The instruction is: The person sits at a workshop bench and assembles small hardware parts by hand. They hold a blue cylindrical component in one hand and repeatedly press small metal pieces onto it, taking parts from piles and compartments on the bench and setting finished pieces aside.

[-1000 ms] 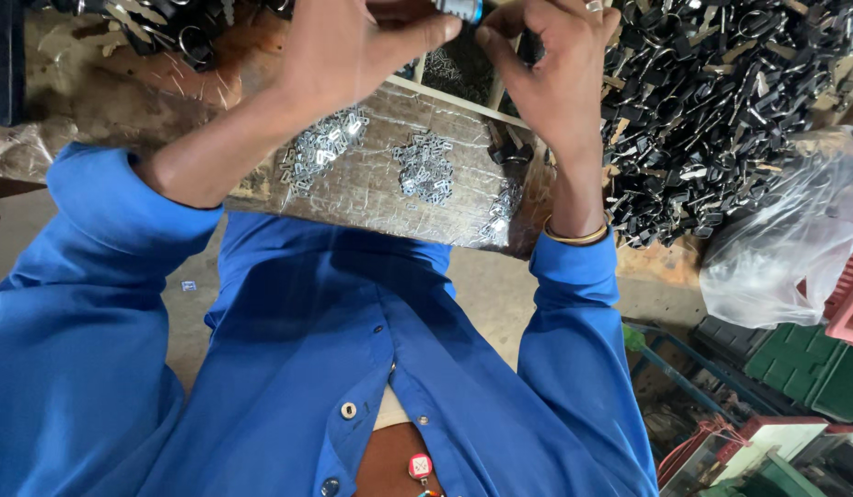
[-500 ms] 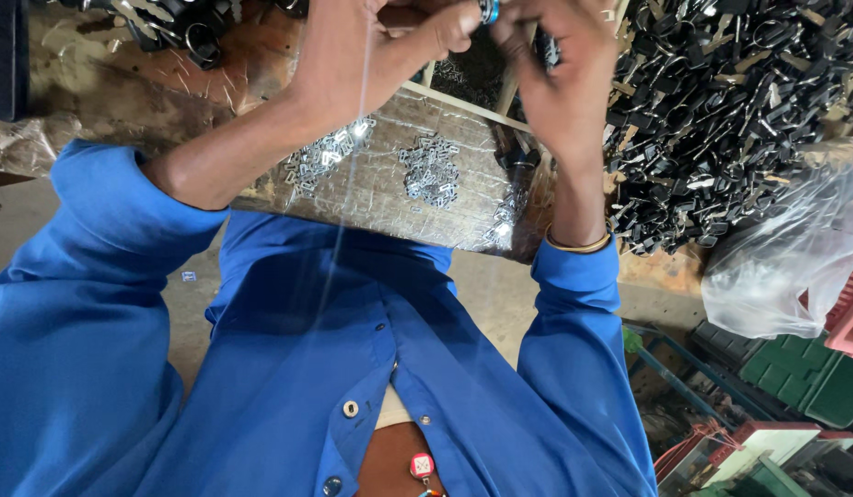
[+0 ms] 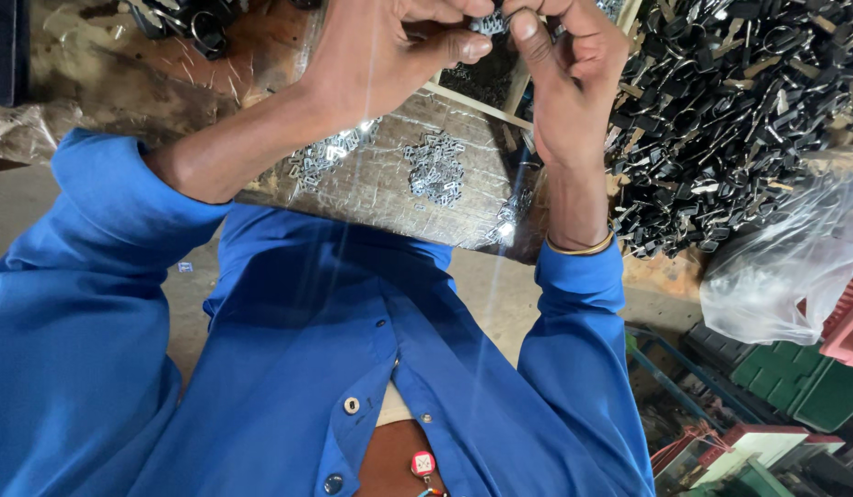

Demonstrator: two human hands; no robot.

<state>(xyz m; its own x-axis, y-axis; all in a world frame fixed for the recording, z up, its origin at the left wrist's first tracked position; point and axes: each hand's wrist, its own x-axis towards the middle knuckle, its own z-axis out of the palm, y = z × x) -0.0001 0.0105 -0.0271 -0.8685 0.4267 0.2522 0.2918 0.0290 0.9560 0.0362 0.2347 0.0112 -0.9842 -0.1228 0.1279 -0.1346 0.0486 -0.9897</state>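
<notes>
From the head view, we see our left hand point(image 3: 380, 69) and right hand point(image 3: 574, 78) meet at the top edge, fingers closed together on a small metal piece point(image 3: 487, 22) pinched between their fingertips, above the shiny tray point(image 3: 389, 198) of metal bits.

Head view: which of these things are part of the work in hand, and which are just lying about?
In hand:
left hand and right hand, pinching a small metal piece
loose silver metal clips on the tray

Lying about:
heap of black parts
clear plastic bag
green crate
</notes>
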